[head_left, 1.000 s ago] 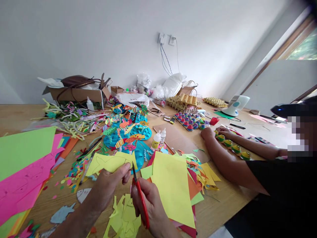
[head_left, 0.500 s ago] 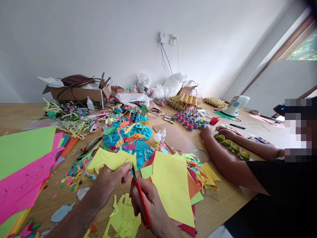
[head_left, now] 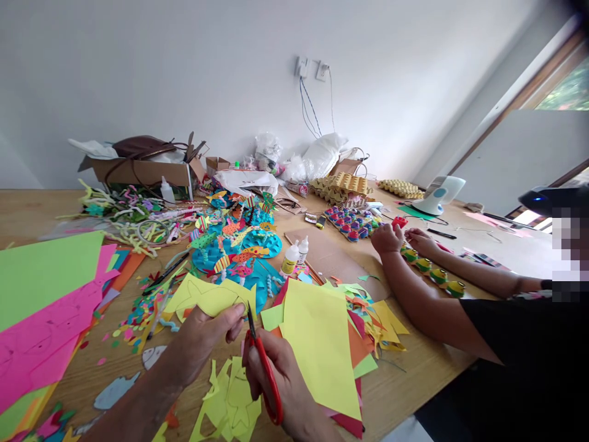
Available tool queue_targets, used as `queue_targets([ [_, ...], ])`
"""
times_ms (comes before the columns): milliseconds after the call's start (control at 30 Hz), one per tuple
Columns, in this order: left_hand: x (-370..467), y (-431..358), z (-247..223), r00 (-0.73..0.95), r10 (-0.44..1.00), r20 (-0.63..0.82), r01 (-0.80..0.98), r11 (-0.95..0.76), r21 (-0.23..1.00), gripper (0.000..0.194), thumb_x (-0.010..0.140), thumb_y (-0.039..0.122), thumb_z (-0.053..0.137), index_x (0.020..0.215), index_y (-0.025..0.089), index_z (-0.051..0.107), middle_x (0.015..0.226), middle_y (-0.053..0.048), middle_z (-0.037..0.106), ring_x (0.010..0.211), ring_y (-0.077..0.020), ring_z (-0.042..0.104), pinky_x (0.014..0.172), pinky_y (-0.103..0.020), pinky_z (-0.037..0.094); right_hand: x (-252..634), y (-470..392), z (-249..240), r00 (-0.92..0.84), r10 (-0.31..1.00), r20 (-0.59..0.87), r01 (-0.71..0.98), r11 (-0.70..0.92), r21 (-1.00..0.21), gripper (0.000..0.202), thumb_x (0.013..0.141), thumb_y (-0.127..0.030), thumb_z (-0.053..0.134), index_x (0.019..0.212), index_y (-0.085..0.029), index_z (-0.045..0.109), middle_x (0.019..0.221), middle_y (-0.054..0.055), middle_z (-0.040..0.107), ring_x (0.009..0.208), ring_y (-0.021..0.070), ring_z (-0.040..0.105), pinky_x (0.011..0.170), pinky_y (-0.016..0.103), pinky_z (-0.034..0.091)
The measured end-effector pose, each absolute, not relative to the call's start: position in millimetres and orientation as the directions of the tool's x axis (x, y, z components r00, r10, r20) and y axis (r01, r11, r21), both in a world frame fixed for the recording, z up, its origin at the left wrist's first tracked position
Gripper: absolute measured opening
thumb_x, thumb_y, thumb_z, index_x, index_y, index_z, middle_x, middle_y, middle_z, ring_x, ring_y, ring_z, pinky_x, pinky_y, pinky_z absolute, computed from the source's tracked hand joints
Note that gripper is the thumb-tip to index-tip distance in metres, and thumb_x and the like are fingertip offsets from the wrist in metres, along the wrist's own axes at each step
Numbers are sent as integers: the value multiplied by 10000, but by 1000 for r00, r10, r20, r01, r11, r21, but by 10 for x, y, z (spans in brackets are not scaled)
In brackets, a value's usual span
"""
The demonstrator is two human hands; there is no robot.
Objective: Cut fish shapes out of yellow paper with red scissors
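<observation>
My left hand [head_left: 209, 331] pinches a piece of yellow paper [head_left: 193, 293] with fish outlines drawn on it in pencil. In my right hand [head_left: 280, 374] is a pair of red-handled scissors [head_left: 267, 374], its dark blades pointing up at the right edge of that paper. Beneath my hands lie yellow paper scraps [head_left: 234, 399], one with a drawn outline. Just right of the scissors, a large yellow sheet [head_left: 317, 344] rests on a stack of coloured paper. Two glue bottles [head_left: 291, 258] stand upright beyond my hands.
Blue egg-carton pieces with paper fish [head_left: 243, 255] stand ahead. Pink paper [head_left: 50, 334] with drawn outlines lies left, near confetti dots [head_left: 129, 325]. On the right, a co-worker's hands [head_left: 389, 238] hold a small red thing above painted egg-carton cups [head_left: 423, 265]. A cardboard box [head_left: 142, 175] sits at the back.
The co-worker's hands have risen from the painted cups, and one now holds the small red thing. My hands, the paper and the scissors have barely shifted.
</observation>
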State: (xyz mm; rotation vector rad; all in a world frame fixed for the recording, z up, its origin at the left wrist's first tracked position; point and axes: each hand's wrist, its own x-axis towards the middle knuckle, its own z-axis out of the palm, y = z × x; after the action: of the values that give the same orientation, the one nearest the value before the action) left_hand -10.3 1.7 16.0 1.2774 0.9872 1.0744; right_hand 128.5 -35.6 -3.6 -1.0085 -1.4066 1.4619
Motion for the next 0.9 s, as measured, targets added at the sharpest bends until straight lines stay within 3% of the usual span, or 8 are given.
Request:
queue_targets([
  [200, -89, 10, 192, 245, 970, 3, -30, 5, 1000, 310, 819, 324, 471, 539, 223, 387, 512, 61, 387, 514, -124, 370, 545, -280, 324, 1301, -366, -47, -319, 948, 14, -41, 1, -999, 496, 831, -640, 460, 626, -190, 421, 456, -64, 385, 417, 77, 330, 403, 181, 271],
  [600, -123, 24, 176, 249, 969, -11, -8, 14, 1000, 293, 805, 319, 473, 539, 222, 394, 507, 60, 379, 508, -122, 369, 522, -272, 327, 1292, -370, -99, -293, 955, 39, 3, 42, -999, 419, 878, -487, 456, 587, -205, 352, 502, -72, 277, 438, 77, 269, 390, 194, 212],
  [900, -207, 94, 174, 321, 947, 26, 48, -43, 998, 311, 832, 311, 480, 541, 213, 434, 528, 43, 421, 518, -124, 394, 518, -259, 344, 1300, -369, -135, -290, 957, -9, 78, 14, -997, 395, 877, -417, 499, 575, -198, 370, 465, -71, 324, 440, 78, 305, 410, 191, 239],
])
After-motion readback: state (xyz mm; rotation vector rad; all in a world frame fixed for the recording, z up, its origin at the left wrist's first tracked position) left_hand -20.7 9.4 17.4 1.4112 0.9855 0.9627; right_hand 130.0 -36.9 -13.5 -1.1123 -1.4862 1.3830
